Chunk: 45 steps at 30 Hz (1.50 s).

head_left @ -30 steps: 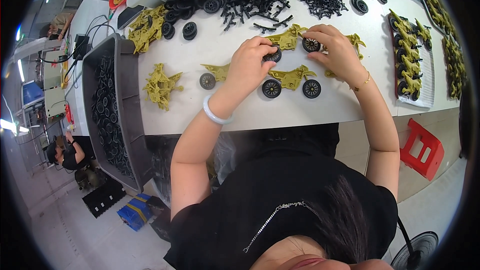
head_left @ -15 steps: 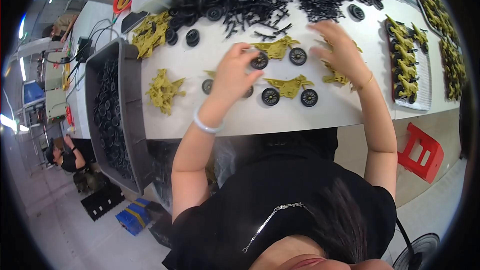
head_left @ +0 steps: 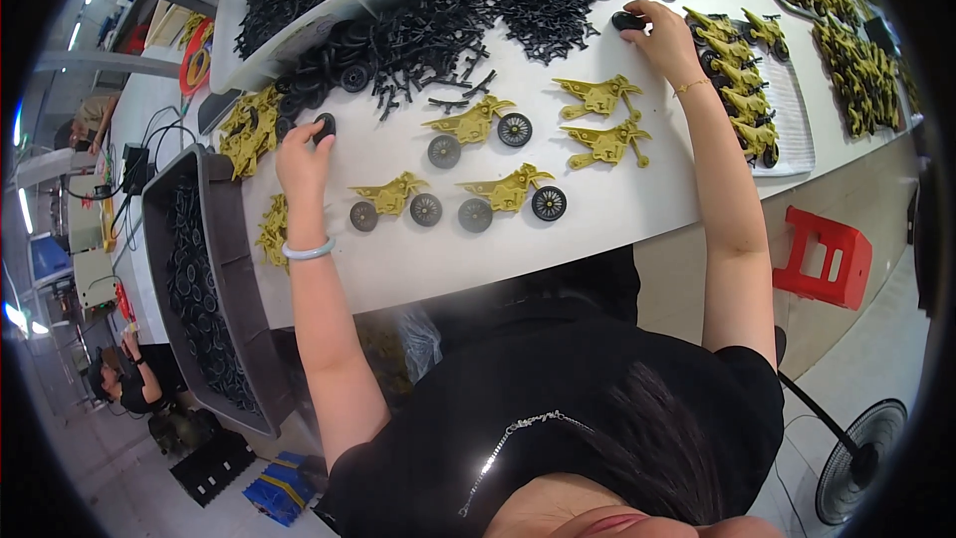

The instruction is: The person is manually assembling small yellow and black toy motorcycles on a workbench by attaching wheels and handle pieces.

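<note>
My left hand (head_left: 302, 167) is at the left of the white table, its fingers closed on a black toy wheel (head_left: 326, 127). Far to the right, my right hand (head_left: 665, 42) pinches another black wheel (head_left: 626, 21) at the table top. Between them lie three yellow toy motorcycles with black wheels: an upper one (head_left: 466, 124), a lower left one (head_left: 391, 196) and a lower right one (head_left: 508, 189). Two yellow motorcycle bodies without wheels, an upper one (head_left: 599, 97) and a lower one (head_left: 605, 143), rest to the right of these.
Small black parts (head_left: 428, 40) are heaped along the back, before a pale bin (head_left: 339, 25). A grey crate (head_left: 234, 279) of wheels stands at the left. Yellow bodies (head_left: 249, 130) pile beside it. Finished motorcycles fill a white tray (head_left: 792, 130) at right; a red stool (head_left: 825, 257) stands below.
Both hands have left the motorcycles in the middle and moved apart, the left one leftward, the right one up and back. Each now has a wheel in its fingers. The view has shifted too.
</note>
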Motion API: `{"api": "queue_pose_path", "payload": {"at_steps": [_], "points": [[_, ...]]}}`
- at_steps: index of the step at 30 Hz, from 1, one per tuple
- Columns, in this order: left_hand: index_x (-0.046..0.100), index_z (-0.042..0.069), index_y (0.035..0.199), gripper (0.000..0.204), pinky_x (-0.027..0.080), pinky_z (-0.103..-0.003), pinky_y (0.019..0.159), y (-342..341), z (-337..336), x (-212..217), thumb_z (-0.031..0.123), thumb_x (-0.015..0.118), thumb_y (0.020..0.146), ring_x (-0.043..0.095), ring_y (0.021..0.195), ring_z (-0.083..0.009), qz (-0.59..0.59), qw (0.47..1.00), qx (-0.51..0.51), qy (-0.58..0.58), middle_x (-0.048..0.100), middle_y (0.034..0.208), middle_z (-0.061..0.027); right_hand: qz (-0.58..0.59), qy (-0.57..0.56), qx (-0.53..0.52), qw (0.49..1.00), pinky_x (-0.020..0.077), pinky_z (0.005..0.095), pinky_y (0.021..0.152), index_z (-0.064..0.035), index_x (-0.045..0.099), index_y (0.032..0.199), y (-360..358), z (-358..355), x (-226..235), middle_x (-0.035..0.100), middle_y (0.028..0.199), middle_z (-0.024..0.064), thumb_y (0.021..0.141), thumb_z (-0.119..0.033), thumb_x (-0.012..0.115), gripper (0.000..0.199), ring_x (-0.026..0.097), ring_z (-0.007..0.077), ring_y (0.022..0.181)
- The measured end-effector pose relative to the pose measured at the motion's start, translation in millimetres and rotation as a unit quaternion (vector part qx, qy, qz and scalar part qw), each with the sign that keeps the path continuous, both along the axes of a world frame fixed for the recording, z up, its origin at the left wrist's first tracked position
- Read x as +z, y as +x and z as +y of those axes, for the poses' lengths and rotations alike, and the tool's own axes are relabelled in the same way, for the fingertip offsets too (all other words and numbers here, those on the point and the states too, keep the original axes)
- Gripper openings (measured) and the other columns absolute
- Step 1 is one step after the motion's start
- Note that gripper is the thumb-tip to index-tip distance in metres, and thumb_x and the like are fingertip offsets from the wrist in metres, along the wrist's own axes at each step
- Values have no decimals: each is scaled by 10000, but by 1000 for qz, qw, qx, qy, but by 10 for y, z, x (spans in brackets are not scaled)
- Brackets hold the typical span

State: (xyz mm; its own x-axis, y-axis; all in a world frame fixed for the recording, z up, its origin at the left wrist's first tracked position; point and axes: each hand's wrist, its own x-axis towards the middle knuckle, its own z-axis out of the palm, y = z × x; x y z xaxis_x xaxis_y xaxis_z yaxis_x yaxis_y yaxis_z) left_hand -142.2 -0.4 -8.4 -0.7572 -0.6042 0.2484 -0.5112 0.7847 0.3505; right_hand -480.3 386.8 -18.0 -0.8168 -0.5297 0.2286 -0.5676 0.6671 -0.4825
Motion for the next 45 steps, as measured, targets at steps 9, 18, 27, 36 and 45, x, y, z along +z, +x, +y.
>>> {"api": "queue_pose_path", "payload": {"at_steps": [9,18,27,36,45], "points": [[677,59,967,277,483,-327,795,-89,-16,87,122,762,712,633,885,-233,7,998,60,23,662,955,-90,76,-6,35,996,463,358,936,-64,657,1117,210,211,-21,627,1163,114,821,-187,658,320,587,305,1056],[648,34,1093,397,484,-331,846,-562,2085,510,87,747,712,625,953,-243,70,937,-294,175,649,1070,-104,-145,-172,96,970,468,282,775,-62,640,1124,1459,828,429,636,1094,65,663,39,748,484,593,177,944],[643,24,1080,379,495,-336,804,-775,2504,251,93,724,716,619,938,-281,12,927,-315,205,630,1068,-96,-125,-159,65,977,483,262,752,-64,632,1134,1720,856,85,617,1112,47,654,9,772,505,594,167,906],[638,24,1061,366,493,-344,816,-760,2529,234,102,720,713,613,962,-288,-16,923,-301,240,629,1070,-99,-154,-152,54,975,512,317,818,-79,632,1113,1703,856,177,623,1085,74,656,-34,763,478,622,249,955],[658,73,992,323,420,-370,856,-773,2557,145,131,738,685,588,968,-253,-15,927,-355,124,642,1040,-49,-40,-104,71,991,488,341,847,-83,638,1095,1694,890,78,613,1088,75,638,-32,771,478,585,259,985]]}}
